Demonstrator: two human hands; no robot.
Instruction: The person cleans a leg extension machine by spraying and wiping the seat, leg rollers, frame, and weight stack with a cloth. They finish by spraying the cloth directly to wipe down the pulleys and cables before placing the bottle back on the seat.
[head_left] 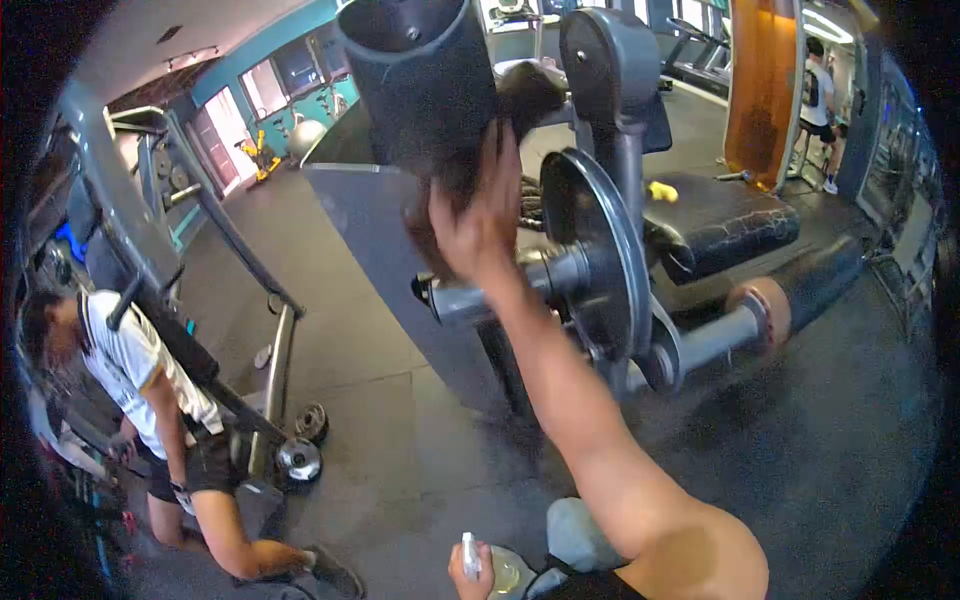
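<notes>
My right hand (475, 220) reaches up to the black cylindrical pad (420, 95) of a gym machine, its stretched fingers blurred by motion. Under the palm and fingers is a dark cloth (425, 240), pressed against the pad's lower side; its exact outline is smeared. At the bottom centre, low and close to my body, my left hand (473, 572) is closed around a clear spray bottle (508, 573) with a white nozzle.
A round weight plate (605, 250) and a cracked black seat (725, 220) with a yellow item (661, 191) belong to the machine. A person (150, 380) leans by a rack at left. Small plates (299, 459) lie on the floor. Another person (819, 95) is far right.
</notes>
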